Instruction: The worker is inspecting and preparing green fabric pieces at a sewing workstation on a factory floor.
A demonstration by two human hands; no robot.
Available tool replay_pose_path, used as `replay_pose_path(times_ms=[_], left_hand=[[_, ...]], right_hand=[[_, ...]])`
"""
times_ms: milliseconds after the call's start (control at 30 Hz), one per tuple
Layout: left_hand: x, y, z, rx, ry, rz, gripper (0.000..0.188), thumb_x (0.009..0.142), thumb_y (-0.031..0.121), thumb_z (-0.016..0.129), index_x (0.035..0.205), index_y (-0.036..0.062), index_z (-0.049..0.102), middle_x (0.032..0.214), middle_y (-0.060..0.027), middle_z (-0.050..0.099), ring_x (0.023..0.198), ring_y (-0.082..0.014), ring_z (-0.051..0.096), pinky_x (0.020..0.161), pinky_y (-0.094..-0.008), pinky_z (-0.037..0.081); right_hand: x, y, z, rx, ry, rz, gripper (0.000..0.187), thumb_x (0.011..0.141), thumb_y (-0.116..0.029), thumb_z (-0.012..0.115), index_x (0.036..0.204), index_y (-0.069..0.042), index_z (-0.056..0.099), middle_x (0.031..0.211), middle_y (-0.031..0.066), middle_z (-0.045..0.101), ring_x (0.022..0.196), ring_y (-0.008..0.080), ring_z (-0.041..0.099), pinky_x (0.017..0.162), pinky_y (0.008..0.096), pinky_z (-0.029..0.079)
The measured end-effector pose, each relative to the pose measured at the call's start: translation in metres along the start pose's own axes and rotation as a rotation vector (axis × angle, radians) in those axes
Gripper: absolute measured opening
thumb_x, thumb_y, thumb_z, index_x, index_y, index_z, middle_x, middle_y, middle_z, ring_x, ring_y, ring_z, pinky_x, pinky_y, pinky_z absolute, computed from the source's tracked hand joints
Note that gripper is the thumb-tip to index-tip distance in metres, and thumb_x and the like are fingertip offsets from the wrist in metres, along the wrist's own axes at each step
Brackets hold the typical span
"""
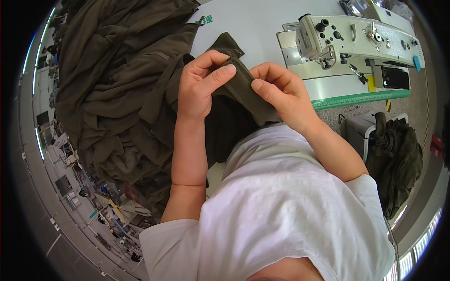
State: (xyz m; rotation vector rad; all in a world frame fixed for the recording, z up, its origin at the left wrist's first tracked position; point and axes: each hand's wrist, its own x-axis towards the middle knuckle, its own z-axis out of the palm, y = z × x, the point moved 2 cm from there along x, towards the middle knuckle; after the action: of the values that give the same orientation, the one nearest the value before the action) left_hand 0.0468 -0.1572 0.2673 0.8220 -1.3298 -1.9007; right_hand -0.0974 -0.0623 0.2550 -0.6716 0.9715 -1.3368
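A dark olive-brown fabric piece, folded into a band with a seam along it, is stretched between my hands in front of my chest. My left hand pinches its upper left edge between thumb and fingers. On the other edge, my right hand grips the band with thumb and bent forefinger. Above my fingers a loose end of the cloth sticks up over the white table. The lower part of the band hangs toward my white shirt.
A large heap of the same dark cloth fills the left side. At the right stands a white sewing machine, with small thread snips beside it. A green measuring tape runs along the table edge. Below, dark cloth hangs over a grey bin.
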Motion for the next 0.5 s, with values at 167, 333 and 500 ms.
replay_pose_path(times_ms=[167, 333, 500], left_hand=[[-0.011, 0.001, -0.001, 0.050, -0.080, 0.089, 0.009, 0.082, 0.001, 0.066, 0.089, -0.0004, 0.061, 0.079, 0.0015, 0.060, 0.072, -0.0038, 0.053, 0.066, -0.0175, 0.042], [-0.020, 0.000, -0.003, 0.051, -0.103, 0.081, 0.010, 0.082, 0.003, 0.067, 0.088, -0.0006, 0.060, 0.080, 0.0019, 0.060, 0.072, -0.0033, 0.052, 0.065, -0.0175, 0.043], [-0.035, 0.011, 0.010, 0.144, 0.017, 0.090, 0.012, 0.082, 0.005, 0.069, 0.085, -0.0002, 0.059, 0.079, 0.0028, 0.060, 0.071, -0.0037, 0.052, 0.065, -0.0180, 0.043]], right_hand=[[-0.007, 0.000, 0.002, -0.063, -0.037, -0.029, 0.008, 0.090, -0.010, 0.056, 0.088, -0.002, 0.058, 0.080, -0.0041, 0.057, 0.075, 0.0025, 0.047, 0.068, 0.0182, 0.038], [-0.013, 0.003, 0.004, -0.041, -0.049, -0.020, 0.008, 0.089, -0.009, 0.055, 0.086, -0.002, 0.057, 0.079, -0.0040, 0.056, 0.074, 0.0028, 0.047, 0.067, 0.0183, 0.038], [-0.017, 0.003, 0.007, -0.076, -0.062, -0.048, 0.007, 0.089, -0.009, 0.055, 0.086, -0.003, 0.057, 0.078, -0.0044, 0.055, 0.072, 0.0026, 0.046, 0.064, 0.0184, 0.037]])
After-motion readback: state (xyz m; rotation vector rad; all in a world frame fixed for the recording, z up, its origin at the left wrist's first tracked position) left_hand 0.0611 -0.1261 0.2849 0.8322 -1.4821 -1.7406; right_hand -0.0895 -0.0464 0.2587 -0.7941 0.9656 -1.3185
